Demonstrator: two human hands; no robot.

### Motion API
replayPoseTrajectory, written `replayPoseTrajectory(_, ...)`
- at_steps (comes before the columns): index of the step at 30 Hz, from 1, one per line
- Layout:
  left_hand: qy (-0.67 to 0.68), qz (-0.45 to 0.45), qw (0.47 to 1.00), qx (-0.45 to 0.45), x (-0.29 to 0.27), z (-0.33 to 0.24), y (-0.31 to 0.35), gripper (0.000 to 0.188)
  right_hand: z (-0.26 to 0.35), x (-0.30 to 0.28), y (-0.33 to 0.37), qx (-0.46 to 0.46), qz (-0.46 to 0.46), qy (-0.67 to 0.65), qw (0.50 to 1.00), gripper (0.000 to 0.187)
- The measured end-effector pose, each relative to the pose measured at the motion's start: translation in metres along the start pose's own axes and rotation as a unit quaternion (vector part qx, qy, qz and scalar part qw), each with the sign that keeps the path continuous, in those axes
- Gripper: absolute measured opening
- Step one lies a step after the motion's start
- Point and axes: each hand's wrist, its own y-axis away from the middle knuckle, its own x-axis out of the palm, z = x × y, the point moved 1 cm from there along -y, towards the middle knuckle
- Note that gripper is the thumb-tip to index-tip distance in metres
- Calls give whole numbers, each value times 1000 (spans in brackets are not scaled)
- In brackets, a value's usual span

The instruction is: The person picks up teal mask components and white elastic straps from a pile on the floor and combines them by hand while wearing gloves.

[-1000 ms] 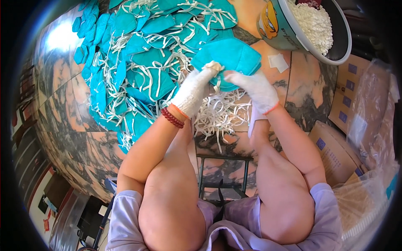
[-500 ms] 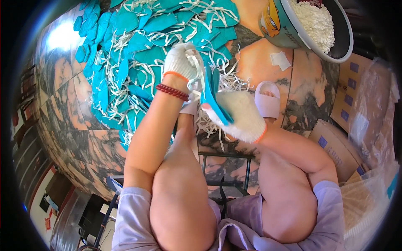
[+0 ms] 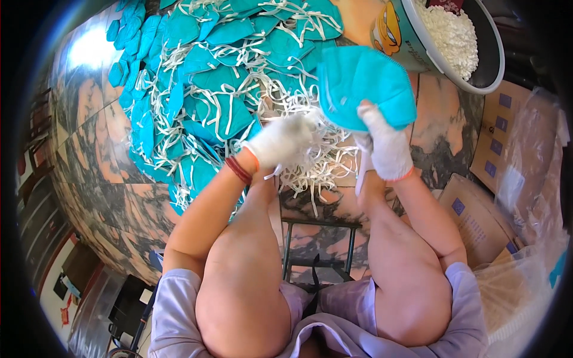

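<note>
My right hand (image 3: 387, 143), in a white knit glove with an orange cuff, grips a teal face mask (image 3: 364, 83) by its lower edge, thumb on top. The mask's broad face is turned up. My left hand (image 3: 280, 141), gloved alike, is over a tangle of white straps (image 3: 322, 173) just left of the mask. Its fingers are smeared by motion, so whether they hold straps is hidden. Beyond the left hand spreads a large heap of teal masks (image 3: 221, 110) with white ear straps lying across them.
At the upper right stands a bucket (image 3: 412, 51) holding white bits (image 3: 452, 39). Cardboard boxes (image 3: 477, 215) and clear plastic wrap (image 3: 528, 173) lie on the right. A dark metal frame (image 3: 319, 224) is between my legs on the patterned stone floor (image 3: 98, 179).
My right hand has moved up and to the right, swinging the mask from edge-on to broad side. My left hand has come down and right toward the loose straps.
</note>
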Motion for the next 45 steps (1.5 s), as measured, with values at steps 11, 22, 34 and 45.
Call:
replayPoseTrajectory(11, 394, -3, 861, -322, -57, -65, -4, 27, -26, 8, 1, 120, 100, 70, 985, 28)
replayPoseTrajectory(22, 406, -108, 852, -314, -58, -58, 11, 36, -43, 30, -11, 102, 175, 55, 978, 42)
replayPoseTrajectory(34, 127, 139, 933, -306, -33, -53, 60, 27, 8, 20, -81, 0, 265, 654, 709, 34)
replayPoseTrajectory(45, -212, -289, 816, -454, -96, -6, 84, 48, -112, 118, -92, 104, 166, 438, 878, 54)
